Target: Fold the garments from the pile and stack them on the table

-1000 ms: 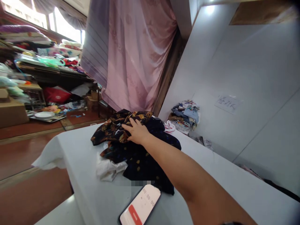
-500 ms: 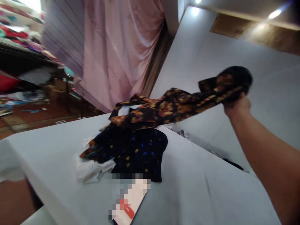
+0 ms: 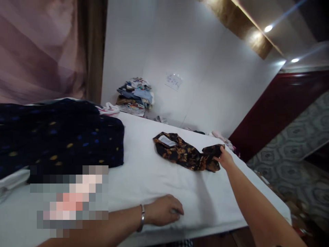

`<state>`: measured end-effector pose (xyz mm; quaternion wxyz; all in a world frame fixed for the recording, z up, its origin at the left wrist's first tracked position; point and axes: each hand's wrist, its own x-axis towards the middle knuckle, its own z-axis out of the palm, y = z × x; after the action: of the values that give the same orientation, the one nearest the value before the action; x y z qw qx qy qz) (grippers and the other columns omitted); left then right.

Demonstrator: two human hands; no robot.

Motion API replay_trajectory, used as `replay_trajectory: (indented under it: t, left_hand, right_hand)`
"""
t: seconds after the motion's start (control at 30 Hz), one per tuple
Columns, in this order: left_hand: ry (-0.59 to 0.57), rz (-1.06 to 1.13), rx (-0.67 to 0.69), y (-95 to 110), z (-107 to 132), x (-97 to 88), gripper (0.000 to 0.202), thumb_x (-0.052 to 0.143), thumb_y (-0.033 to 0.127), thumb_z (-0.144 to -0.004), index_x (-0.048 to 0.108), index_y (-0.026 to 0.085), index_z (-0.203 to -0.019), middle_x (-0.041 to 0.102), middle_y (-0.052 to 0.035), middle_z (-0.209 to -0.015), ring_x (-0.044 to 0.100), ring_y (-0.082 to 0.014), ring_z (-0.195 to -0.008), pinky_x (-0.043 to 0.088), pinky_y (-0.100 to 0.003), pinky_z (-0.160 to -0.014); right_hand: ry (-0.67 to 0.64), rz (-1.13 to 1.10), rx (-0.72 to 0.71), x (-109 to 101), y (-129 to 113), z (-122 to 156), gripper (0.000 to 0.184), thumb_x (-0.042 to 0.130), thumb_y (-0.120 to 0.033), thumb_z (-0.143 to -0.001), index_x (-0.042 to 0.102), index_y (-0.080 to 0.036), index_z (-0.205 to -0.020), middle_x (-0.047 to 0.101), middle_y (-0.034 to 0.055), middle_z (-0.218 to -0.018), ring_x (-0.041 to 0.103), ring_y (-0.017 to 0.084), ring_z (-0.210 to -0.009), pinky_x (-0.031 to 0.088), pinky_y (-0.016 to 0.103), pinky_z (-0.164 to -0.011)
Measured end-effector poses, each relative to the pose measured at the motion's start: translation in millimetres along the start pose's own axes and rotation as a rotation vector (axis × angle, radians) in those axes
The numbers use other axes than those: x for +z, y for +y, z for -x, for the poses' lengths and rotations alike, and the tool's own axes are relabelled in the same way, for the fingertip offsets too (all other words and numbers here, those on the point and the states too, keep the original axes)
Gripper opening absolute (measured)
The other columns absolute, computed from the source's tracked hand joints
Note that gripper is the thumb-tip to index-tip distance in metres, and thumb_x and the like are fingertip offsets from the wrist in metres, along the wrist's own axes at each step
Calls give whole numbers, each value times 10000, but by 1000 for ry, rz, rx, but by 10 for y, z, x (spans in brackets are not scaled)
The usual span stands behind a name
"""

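My right hand (image 3: 224, 157) is closed on one end of a dark garment with a brown and gold floral print (image 3: 177, 151). The garment lies stretched across the white-covered table (image 3: 144, 178), its neck opening and a pale patch inside it facing left. My left hand (image 3: 166, 210), with a silver bracelet at the wrist, rests low over the near part of the table. Its fingers are loosely curled, with a gap to the thumb and nothing visible held. At the left lies a dark navy garment with blue and yellow spots (image 3: 77, 137).
A pile of folded clothes (image 3: 136, 94) stands beyond the table's far edge, by the wall with a paper sign (image 3: 174, 81). A pixelated patch hides something near my left forearm. Pink curtains (image 3: 38, 48) hang at the left. More cloth (image 3: 223, 139) lies along the far right edge.
The floral garment, raised in the air before, now lies on the table, away from the spotted one. My right hand has come down with it. My left hand has entered view. The camera has turned right.
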<state>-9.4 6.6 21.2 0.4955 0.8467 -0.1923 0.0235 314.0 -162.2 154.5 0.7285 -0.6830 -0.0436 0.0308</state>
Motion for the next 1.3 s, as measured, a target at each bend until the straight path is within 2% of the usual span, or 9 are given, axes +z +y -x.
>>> replay_trajectory:
  t: [0.1,0.23,0.5,0.67,0.87,0.93,1.03,1.17,1.3]
  left_hand:
    - [-6,132,-274,101,-46,-182,333,542,362,-782,710,219,-1032,722,-42,-1056,650,-205,-975,488,-296,-877]
    - [219,53,-488,93,-310,-488,420,495,435,-813,676,170,-1084,703,-85,-1097,646,-240,-982,490,-341,-894]
    - [643,-554,-576,-348,-1064,-1090,598,628,285,-733,515,148,-1304,354,-151,-1496,337,-319,-1358,343,-425,-1071]
    - [713,-481,-621,-437,-1322,-1385,225,540,194,-745,706,138,-885,711,-140,-977,631,-269,-990,468,-352,-905]
    - [1219,-240,-369,265,-1116,-1786,386,353,325,-842,608,143,-1067,681,-72,-1002,617,-180,-911,498,-275,-836]
    - [1299,-18,-251,497,-840,-1745,301,438,360,-801,619,173,-950,667,-40,-880,610,-172,-843,508,-280,-815]
    - [1243,109,-330,586,-336,-1546,171,567,352,-708,629,198,-746,639,-31,-803,597,-190,-842,517,-304,-829]
    - [1216,196,-485,321,192,-1289,178,626,372,-639,639,195,-639,647,-52,-801,609,-228,-847,554,-349,-770]
    - [1218,323,-743,132,380,-1196,359,595,505,-691,685,193,-844,686,-77,-1006,616,-263,-987,564,-362,-747]
  right_hand:
    - [-22,-54,76,-382,214,5,213,621,-387,-773,579,-249,-930,651,33,-927,624,193,-889,594,422,-752]
    - [-21,-94,69,-812,287,-100,211,628,-384,-740,572,-262,-902,649,23,-883,626,186,-817,602,406,-736]
    - [164,258,-79,-1153,402,-403,207,629,-235,-574,603,-230,-779,678,43,-879,628,250,-922,536,459,-860]
    - [115,596,-559,-879,316,-261,436,554,-321,-686,642,-184,-1091,602,119,-1257,507,270,-1207,362,467,-1065]
    - [-307,442,-472,-367,321,36,380,559,-378,-760,669,-204,-1080,699,80,-1091,642,228,-972,491,404,-908]
    - [-437,405,-429,-198,382,80,348,564,-381,-771,683,-213,-1052,721,62,-1033,651,217,-970,483,387,-921]
    - [-564,425,-422,52,489,76,293,562,-379,-780,710,-228,-982,733,43,-993,654,212,-980,464,388,-949]
    - [-592,494,-445,415,587,-40,260,553,-347,-762,723,-224,-916,739,31,-954,660,213,-931,470,392,-926]
    - [-599,632,-437,890,631,-167,180,567,-284,-759,712,-204,-832,736,25,-871,655,230,-874,477,393,-875]
